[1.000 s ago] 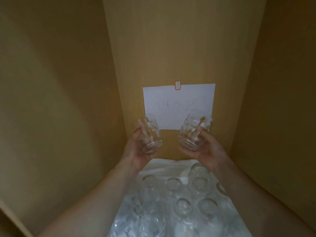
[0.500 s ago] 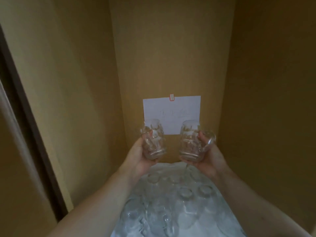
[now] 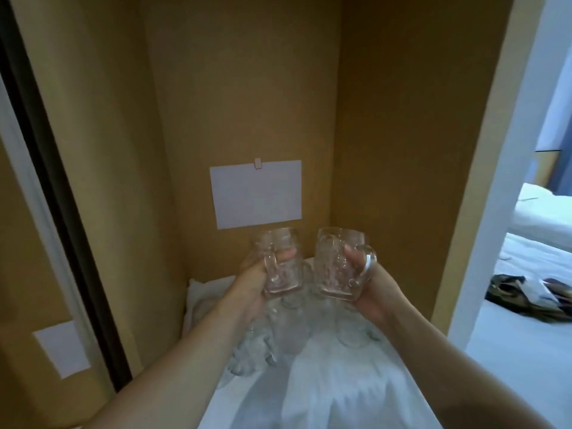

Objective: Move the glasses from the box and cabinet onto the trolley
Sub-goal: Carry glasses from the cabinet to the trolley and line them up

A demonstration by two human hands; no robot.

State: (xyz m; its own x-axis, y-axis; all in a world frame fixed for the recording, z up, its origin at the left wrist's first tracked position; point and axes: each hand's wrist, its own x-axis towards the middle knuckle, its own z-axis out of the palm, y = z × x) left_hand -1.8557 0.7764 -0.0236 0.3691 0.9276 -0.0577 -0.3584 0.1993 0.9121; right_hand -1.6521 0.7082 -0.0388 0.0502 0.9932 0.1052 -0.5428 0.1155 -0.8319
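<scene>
Cabinet (image 3: pixel 241 88) open, white cloth (image 3: pixel 325 397) on its shelf. Bed (image 3: pixel 544 218) visible through the doorway on the right; no trolley in view. Paper sheet (image 3: pixel 255 193) pinned to the cabinet back. More glasses (image 3: pixel 278 339) stand on the cloth, so plenty left to move. Left hand (image 3: pixel 253 281) grips one mug (image 3: pixel 283 264). Right hand (image 3: pixel 373 291) grips another mug (image 3: pixel 339 263), thumb through the handle. Both held above the shelf, close together. Looks like mid-carry: two picked, none delivered that I can see.
</scene>
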